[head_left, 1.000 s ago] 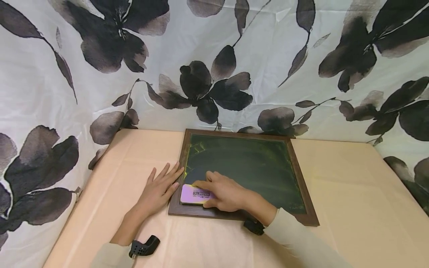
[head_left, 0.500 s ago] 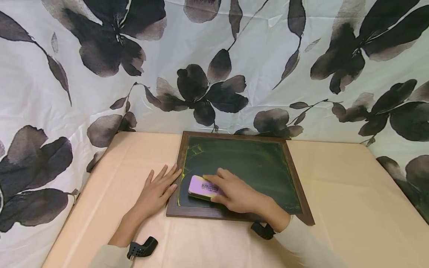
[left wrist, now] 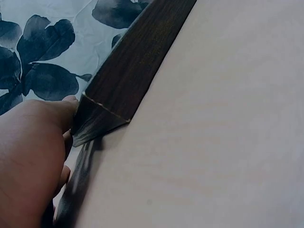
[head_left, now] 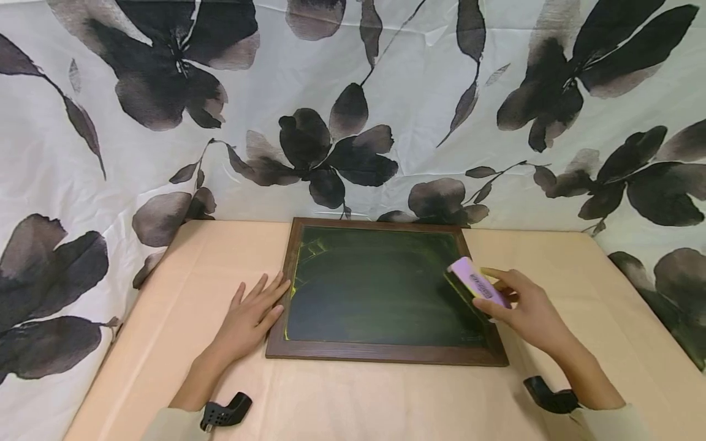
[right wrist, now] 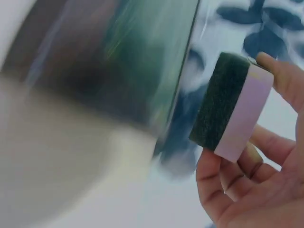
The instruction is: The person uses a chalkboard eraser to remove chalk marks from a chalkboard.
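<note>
A small chalkboard in a dark brown wooden frame lies on the table, with yellow chalk traces along its left edge and upper left corner. My left hand rests at the frame's left side, fingers straight and touching it; the left wrist view shows this hand beside a frame corner. Above the board's right edge, my right hand grips a purple board eraser, tilted and lifted. Its dark felt underside shows in the right wrist view, fingers and thumb pinching the ends.
A peach cloth covers the table. Behind it and at the sides hangs a white curtain with dark flower prints. Each wrist wears a black camera mount.
My right hand has carried the eraser from the board's lower left to the right edge and raised it off the surface. The left hand keeps its place at the frame.
</note>
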A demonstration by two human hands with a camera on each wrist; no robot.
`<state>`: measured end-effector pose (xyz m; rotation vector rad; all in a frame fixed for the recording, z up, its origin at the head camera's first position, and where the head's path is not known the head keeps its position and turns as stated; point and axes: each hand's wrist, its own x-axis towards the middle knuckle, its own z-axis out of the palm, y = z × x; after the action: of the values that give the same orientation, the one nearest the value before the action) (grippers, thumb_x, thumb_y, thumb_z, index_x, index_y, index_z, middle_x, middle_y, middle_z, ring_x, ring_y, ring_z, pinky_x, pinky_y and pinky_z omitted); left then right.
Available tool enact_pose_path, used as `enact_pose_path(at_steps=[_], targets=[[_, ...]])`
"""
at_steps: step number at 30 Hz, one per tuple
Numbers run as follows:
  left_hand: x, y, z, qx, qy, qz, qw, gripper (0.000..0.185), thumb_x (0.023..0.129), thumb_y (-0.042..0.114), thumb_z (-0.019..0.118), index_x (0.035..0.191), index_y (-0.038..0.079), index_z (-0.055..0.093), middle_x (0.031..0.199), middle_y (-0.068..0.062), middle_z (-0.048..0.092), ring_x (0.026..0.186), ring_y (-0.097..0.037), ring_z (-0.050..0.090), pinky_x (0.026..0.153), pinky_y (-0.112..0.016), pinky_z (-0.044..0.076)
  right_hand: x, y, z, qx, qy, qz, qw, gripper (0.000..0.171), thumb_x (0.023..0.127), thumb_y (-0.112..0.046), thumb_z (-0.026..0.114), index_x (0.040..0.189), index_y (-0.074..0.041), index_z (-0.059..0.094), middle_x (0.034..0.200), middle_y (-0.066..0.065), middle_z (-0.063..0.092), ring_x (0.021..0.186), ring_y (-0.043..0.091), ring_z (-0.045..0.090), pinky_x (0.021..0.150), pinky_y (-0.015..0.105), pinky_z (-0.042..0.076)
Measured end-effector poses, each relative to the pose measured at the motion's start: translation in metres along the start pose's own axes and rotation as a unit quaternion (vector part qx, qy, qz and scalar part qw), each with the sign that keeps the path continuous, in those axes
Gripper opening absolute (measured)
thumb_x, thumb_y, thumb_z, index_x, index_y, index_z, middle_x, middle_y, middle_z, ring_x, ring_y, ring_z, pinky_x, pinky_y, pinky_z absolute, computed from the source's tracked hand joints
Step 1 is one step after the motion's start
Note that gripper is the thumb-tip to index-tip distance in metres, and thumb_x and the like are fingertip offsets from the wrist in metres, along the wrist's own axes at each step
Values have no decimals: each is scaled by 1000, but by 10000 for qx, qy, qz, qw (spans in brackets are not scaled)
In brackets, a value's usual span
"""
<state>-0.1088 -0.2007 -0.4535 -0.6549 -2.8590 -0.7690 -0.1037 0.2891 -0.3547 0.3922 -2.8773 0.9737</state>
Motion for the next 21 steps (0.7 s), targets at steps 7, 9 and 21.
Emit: enact_pose_path(at_steps=[7, 9, 21], targets=[[2, -3, -2, -178, 64, 65, 9998, 51, 100, 32, 50, 148, 17, 41, 154, -5, 31, 141, -36, 22, 109, -62, 3, -31, 53, -28, -392, 364, 1340, 9895, 66, 88, -34, 70, 138, 3, 47, 101, 21, 62, 73, -4, 51, 51, 27, 45], [3, -3, -2, -187, 35, 51, 9998, 51, 100, 32, 50, 148, 17, 40, 154, -5, 31, 141, -35, 22, 109, -61, 3, -36, 61, -29, -485, 368, 1570, 9857, 69, 88, -37, 69, 137, 5, 47, 98, 20, 63, 72, -6, 50, 52, 26, 44], [0, -1, -1, -204, -11, -35, 9998, 52, 100, 34, 50, 148, 18, 39, 154, -4, 29, 141, -35, 20, 109, -62, 3, -39, 73, -10, -619, 72, 1617, 9849, 74, 90, -40, 66, 134, 15, 42, 80, 10, 67, 65, 20, 58, 55, 31, 44]])
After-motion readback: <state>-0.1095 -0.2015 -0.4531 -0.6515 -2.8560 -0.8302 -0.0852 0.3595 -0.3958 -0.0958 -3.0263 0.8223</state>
